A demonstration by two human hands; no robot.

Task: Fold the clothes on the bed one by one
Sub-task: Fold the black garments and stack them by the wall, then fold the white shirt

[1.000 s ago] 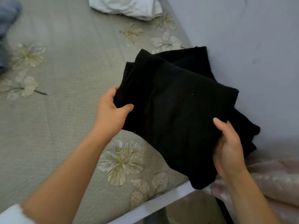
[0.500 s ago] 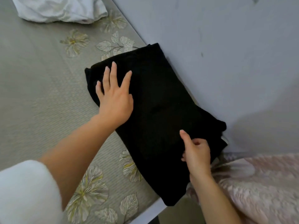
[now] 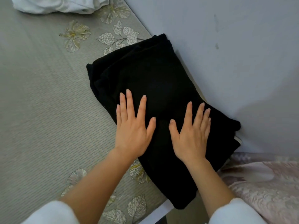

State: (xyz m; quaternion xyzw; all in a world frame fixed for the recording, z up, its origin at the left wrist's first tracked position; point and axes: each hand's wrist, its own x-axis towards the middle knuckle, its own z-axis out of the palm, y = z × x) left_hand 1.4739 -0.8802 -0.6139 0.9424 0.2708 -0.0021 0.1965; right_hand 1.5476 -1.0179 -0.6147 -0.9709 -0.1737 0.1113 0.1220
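Pressing folded black garment (image 3: 150,75) with left hand (image 3: 131,135) and right hand (image 3: 191,138), both flat, gripping nothing. No longer pinching with right. Probably done; white clothes (image 3: 61,5) next.

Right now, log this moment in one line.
folded black fabric garment on grey floral bed | left hand pressing it | right hand pressing it

No readable text, label, brand, number or sign shows anywhere here.
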